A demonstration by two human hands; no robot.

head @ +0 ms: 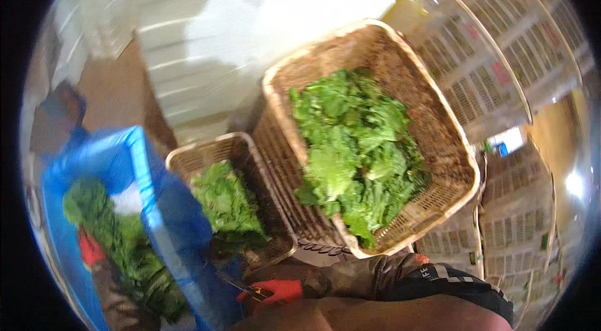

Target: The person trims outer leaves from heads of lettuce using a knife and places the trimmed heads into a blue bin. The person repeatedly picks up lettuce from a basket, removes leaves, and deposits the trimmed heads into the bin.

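My left hand (90, 247), in a red glove and dark sleeve, is at the lower left inside a blue plastic-lined container (141, 180). It is against a bunch of leafy greens (89, 202); its fingers are partly hidden by the leaves. More greens (157, 284) lie along the forearm. My right hand (277, 292), also red-gloved, is at the bottom centre and grips a knife (249, 289), its blade pointing left. Beyond it, a small plastic crate (277, 195) holds green leaves (227, 204). A larger, dirty plastic basket (422, 77) holds loose leafy greens (361, 148).
Stacked slotted plastic crates (479, 58) line the right side. At the top stand pale ribbed containers (173, 58) with a bright white sheet-like surface (281, 2). Another person (58, 115) is at the far left, beyond the blue lining.
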